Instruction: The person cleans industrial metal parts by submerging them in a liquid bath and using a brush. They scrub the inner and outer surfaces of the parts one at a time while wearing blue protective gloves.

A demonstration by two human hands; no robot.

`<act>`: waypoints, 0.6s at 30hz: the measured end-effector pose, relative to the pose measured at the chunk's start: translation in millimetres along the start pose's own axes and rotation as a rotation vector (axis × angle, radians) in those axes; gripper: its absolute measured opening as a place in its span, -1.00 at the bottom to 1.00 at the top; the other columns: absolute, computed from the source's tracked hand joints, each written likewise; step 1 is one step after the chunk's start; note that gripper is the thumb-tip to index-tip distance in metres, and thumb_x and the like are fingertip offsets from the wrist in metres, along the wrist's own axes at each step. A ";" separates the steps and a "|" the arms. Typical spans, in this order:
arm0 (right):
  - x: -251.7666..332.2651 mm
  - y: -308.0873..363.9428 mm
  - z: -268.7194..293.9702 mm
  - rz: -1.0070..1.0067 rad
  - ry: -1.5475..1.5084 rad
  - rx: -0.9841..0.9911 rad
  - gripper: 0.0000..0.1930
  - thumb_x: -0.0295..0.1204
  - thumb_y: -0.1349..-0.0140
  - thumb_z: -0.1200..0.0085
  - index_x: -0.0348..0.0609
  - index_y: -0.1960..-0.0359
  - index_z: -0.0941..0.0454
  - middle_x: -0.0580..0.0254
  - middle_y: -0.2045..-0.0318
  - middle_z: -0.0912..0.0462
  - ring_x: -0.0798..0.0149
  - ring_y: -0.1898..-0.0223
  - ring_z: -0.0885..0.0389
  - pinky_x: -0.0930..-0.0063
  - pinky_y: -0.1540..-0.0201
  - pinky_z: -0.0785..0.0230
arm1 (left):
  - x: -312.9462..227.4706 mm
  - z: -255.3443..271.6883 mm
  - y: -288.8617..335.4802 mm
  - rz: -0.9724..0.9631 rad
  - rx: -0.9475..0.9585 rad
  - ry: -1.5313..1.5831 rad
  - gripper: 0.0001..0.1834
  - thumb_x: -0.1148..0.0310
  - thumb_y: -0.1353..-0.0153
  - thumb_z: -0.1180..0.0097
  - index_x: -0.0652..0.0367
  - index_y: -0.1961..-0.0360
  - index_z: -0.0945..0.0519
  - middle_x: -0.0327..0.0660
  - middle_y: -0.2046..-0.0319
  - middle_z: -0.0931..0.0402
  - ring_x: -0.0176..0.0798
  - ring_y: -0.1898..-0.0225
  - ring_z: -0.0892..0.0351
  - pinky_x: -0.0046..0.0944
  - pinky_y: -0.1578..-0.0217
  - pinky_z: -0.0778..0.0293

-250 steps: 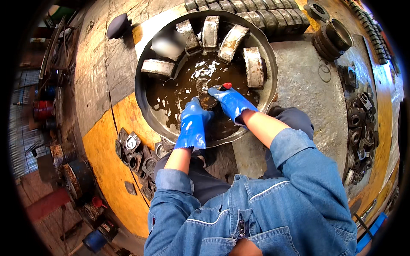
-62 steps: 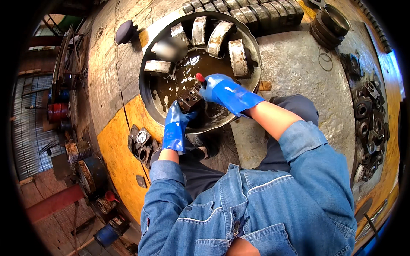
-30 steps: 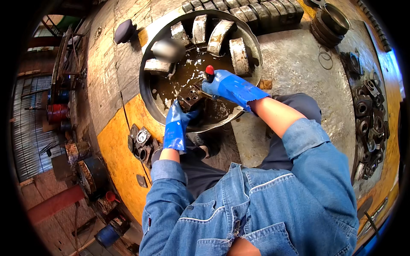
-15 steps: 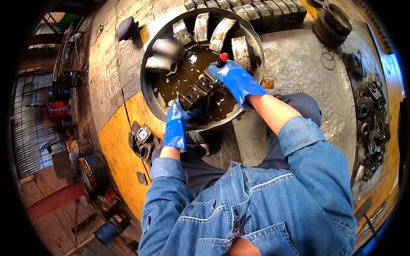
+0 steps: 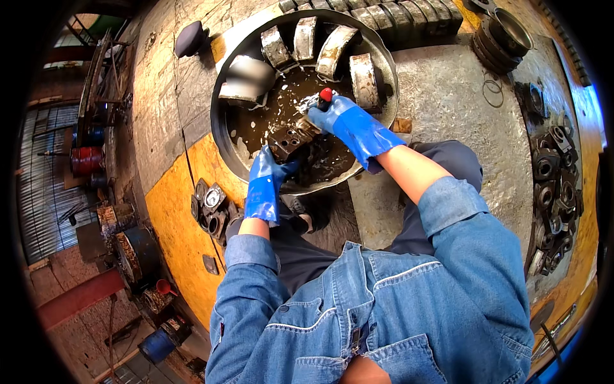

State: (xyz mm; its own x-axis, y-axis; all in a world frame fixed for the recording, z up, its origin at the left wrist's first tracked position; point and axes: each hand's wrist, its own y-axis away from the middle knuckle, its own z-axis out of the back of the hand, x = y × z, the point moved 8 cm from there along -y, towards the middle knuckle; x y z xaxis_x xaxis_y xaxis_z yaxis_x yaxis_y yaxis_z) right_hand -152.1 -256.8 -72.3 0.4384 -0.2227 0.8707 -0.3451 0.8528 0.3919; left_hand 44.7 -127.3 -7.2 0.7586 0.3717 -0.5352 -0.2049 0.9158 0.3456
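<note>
My left hand [image 5: 265, 179], in a blue rubber glove, is closed on the near end of a dark metal block [image 5: 286, 143] with round holes in its top. The block is tilted over murky brown liquid in a wide round metal pan [image 5: 219, 131]. In my right hand [image 5: 345, 121], gloved the same way, is a brush with a red-tipped handle [image 5: 326, 95]. Its pale bristle end lies against the far end of the block. My fingers partly hide the brush, and the block's underside is out of sight.
Several curved metal segments [image 5: 336, 52] stand along the pan's far inner wall. Beyond it runs a row of similar segments [image 5: 409, 18]. Stacked metal rings [image 5: 502, 41] are at far right, greasy ringed parts [image 5: 547, 166] at right, and smaller parts [image 5: 211, 203] by my left forearm.
My right hand has shifted slightly, with the brush handle tip moving left and nearer. The liquid beyond the block is now splashed and frothy. My left hand keeps its hold on the block.
</note>
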 end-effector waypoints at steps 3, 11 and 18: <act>25.2 33.1 6.4 -0.214 0.101 0.077 -0.61 -0.11 -0.30 -0.17 -0.13 0.03 -0.72 -0.05 0.10 -0.79 0.00 0.02 -0.77 0.25 -0.08 -0.60 | 20.0 9.1 16.3 0.063 -0.024 -0.020 -0.22 0.03 0.02 -0.58 0.20 -0.19 -0.63 0.05 -0.03 -0.74 0.05 -0.08 -0.74 -0.08 -0.13 -0.59; -9.5 25.4 18.9 -0.232 0.442 0.042 -0.56 -0.15 -0.33 -0.12 -0.23 -0.04 -0.73 -0.23 -0.05 -0.71 -0.20 -0.12 -0.69 0.09 -0.24 -0.55 | 23.0 -0.6 0.6 0.006 -0.048 -0.026 -0.21 0.04 0.02 -0.59 0.22 -0.20 -0.62 0.07 -0.04 -0.73 0.07 -0.10 -0.72 -0.07 -0.14 -0.59; 91.5 79.7 9.0 0.258 -0.321 0.173 -0.66 -0.18 -0.35 -0.22 -0.19 0.07 -0.72 0.26 0.23 -0.77 0.37 0.19 -0.67 0.45 0.04 -0.49 | 33.7 -2.0 3.8 0.091 -0.001 0.007 -0.16 0.04 0.03 -0.60 0.23 -0.24 -0.59 0.07 -0.04 -0.73 0.06 -0.11 -0.72 -0.09 -0.14 -0.59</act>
State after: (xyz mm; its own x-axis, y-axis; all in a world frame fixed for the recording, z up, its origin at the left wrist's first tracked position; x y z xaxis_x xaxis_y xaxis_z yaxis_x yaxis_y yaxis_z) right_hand -147.0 -213.5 41.2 0.0490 -0.1716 0.9840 -0.5555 0.8140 0.1696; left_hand 68.3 -111.0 -25.5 0.7322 0.4548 -0.5070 -0.2736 0.8781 0.3926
